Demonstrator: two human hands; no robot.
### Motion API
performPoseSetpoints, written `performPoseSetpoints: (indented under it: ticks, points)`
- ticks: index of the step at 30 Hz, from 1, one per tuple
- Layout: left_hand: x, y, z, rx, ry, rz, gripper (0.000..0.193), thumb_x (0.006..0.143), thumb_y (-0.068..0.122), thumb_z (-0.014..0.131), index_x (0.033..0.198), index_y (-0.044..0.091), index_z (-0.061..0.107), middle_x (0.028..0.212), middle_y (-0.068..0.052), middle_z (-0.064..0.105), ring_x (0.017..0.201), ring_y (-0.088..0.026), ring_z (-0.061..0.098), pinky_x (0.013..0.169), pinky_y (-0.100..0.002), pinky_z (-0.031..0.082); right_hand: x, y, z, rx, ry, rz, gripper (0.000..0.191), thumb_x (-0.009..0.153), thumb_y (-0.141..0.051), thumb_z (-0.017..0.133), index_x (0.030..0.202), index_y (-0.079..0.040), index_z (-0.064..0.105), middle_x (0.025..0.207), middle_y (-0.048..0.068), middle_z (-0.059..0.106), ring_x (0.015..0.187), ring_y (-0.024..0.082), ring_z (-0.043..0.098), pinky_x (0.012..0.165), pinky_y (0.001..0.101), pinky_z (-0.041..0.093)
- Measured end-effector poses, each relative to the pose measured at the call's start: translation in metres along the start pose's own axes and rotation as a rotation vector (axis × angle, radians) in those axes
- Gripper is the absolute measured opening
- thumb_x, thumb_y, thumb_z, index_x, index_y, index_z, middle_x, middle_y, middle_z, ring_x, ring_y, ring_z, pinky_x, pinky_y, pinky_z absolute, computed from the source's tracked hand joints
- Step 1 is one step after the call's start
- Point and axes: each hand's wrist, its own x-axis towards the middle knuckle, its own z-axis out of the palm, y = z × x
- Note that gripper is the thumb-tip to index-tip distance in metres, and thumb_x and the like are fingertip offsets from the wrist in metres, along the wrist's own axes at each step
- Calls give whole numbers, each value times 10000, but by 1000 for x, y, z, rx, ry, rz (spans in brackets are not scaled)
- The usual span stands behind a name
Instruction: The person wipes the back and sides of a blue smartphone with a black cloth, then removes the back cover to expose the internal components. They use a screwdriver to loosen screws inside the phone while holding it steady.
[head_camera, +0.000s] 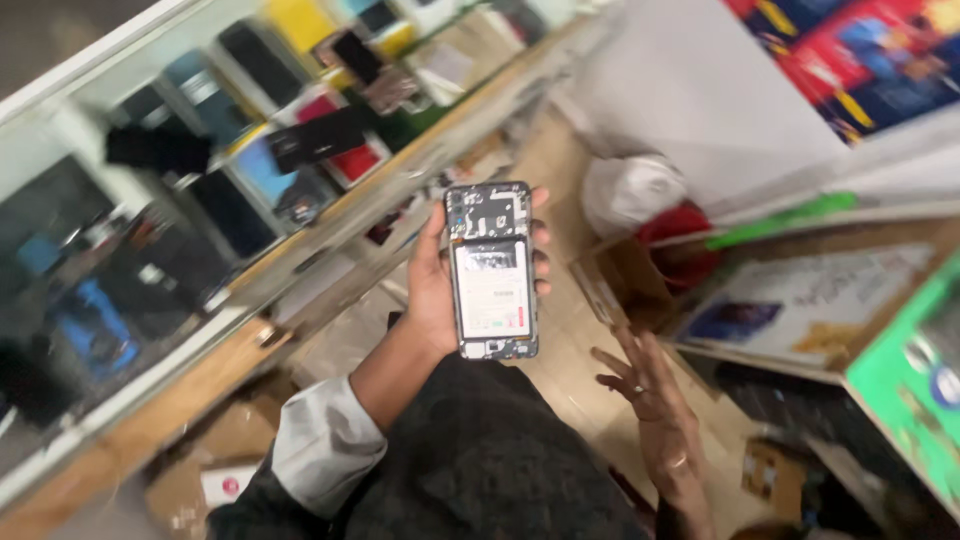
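Glass display case (150, 200) is stretching along the left, its shelves of phones and boxes blurring past recognition. Beside it, the left hand (435, 290) is gripping an opened smartphone (491, 270) upright, fingers wrapping its edges; the back cover is off, showing a dark circuit board above a pale rectangular battery. Lower right, the right hand (650, 400) is hanging empty with fingers spread, motion-blurred. Farther right, a cardboard box (620, 285) and a green-edged board (905, 400) are sitting partly cut off.
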Motion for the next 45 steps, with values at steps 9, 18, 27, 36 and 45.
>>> performPoseSetpoints:
  ticks: [9,18,27,36,45]
  points:
    - [30,-68,4,32,123,-363,906,1047,662,362,1636,-25,308,1320,-189,613,1141,-333,652,1042,-495,523,-27,3,55,-1121,291,-309,895,776,-664,778,1446,-132,516,1619,235,354,1462,508,364,1160,592,390]
    - [53,-113,-15,58,104,-717,861,1068,647,359,1628,-7,344,1331,-188,607,1144,-351,636,967,-496,527,-63,12,80,-1373,626,-160,829,860,-673,727,1491,-165,553,1634,177,378,1470,443,378,1152,584,403]
    - [65,-174,-15,184,156,-927,841,1069,653,328,1593,0,403,1271,-153,618,1088,-321,623,947,-507,524,-108,15,59,-1230,923,-132,756,908,-643,646,1422,-95,564,1565,200,452,1426,445,450,1165,562,416]
    - [79,-272,-25,231,140,-924,838,1079,635,315,1589,-26,387,1254,-168,617,1055,-313,625,951,-536,520,-276,63,-134,-980,1541,289,432,878,-110,763,1288,-37,650,1232,167,695,1061,318,678,900,412,541]
    - [96,-409,-15,242,207,-1006,906,1035,711,339,1561,-25,364,1165,-155,570,970,-304,578,848,-490,539,-519,51,-425,-1192,1644,694,225,984,-170,697,1142,-22,759,1042,242,745,922,393,712,881,477,544]
